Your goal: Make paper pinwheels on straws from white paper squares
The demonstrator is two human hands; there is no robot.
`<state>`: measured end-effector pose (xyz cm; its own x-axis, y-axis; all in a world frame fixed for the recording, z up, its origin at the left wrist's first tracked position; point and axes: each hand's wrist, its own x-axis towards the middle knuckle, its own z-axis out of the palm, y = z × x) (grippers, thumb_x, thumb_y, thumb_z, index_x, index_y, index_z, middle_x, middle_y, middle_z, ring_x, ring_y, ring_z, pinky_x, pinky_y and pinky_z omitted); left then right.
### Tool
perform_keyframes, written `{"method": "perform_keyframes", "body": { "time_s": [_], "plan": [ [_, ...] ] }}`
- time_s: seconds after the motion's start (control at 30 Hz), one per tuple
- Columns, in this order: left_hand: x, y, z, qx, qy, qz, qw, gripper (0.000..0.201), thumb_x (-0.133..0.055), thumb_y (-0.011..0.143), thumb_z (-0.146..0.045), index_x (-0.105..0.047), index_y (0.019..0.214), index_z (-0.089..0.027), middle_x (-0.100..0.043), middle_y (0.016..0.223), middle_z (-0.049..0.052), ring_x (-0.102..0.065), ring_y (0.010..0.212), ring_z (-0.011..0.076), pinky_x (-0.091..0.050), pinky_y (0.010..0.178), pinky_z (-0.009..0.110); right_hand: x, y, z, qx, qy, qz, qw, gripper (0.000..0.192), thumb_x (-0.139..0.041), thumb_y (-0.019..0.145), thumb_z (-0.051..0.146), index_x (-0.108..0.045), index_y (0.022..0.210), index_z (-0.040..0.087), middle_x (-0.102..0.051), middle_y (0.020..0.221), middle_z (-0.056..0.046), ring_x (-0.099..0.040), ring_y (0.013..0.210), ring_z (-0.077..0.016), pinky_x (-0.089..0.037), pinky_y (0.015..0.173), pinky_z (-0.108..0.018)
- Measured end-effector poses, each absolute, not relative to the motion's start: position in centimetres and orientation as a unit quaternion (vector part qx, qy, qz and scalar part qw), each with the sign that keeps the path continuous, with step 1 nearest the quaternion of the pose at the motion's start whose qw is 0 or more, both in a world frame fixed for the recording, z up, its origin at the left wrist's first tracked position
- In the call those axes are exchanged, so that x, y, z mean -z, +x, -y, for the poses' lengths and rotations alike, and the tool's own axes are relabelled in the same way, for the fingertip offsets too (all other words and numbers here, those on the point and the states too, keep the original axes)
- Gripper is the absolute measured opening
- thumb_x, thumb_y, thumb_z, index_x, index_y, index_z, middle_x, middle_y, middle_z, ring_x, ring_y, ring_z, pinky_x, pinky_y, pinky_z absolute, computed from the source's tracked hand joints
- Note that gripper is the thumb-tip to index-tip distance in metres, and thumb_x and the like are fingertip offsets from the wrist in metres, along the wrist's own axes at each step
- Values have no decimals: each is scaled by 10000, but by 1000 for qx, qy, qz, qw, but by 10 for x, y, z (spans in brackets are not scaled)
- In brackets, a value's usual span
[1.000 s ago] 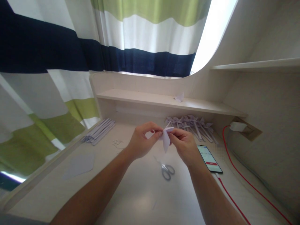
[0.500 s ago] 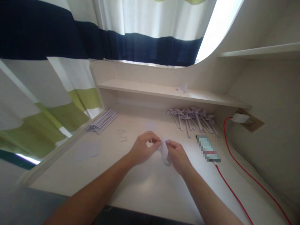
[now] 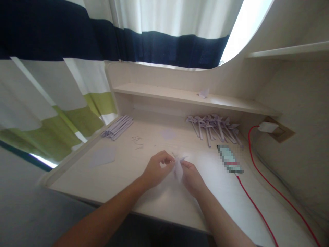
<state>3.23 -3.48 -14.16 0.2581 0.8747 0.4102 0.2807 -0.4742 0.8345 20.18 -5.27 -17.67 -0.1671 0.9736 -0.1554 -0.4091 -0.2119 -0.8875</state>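
Observation:
My left hand (image 3: 158, 168) is closed, thumb and forefinger pinched at the left side of a pale folded paper pinwheel (image 3: 179, 170). A small thin piece sticks up by those fingertips, too blurred to name. On the other side, my right hand (image 3: 192, 176) pinches the pinwheel's right edge, its lower fingers curled behind the paper. The pinwheel is held above the desk, one blade hanging down between my hands. Several pinwheels on paper sticks (image 3: 214, 125) lie in a cluster at the back right. Small thin scraps (image 3: 137, 140) are scattered beyond my left hand.
A bundle of rolled paper sticks (image 3: 118, 127) lies at the back left, with a pale sheet (image 3: 101, 156) before it. A phone (image 3: 229, 159) on a red cable (image 3: 254, 202) rests at the right. One folded paper piece (image 3: 204, 93) stands on the shelf (image 3: 164, 92).
The view has shifted slightly, so the desk sits a little higher and further right. Both hands still grip the pinwheel, which has turned a little. A thin tip now shows above my left fingertips.

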Motion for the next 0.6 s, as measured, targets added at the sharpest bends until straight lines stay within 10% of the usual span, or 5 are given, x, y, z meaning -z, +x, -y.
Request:
{"method": "perform_keyframes", "body": {
  "time_s": [0.6],
  "plan": [
    [121,16,41,-468,753,-348,304,61,-742,853,-191,-785,895,-183,-651,809,25,-589,773,150,-463,736,292,188,203,61,-703,-338,347,521,257,-873,761,415,-772,815,184,-686,668,-24,-603,583,-153,-488,581,-280]
  ]
}}
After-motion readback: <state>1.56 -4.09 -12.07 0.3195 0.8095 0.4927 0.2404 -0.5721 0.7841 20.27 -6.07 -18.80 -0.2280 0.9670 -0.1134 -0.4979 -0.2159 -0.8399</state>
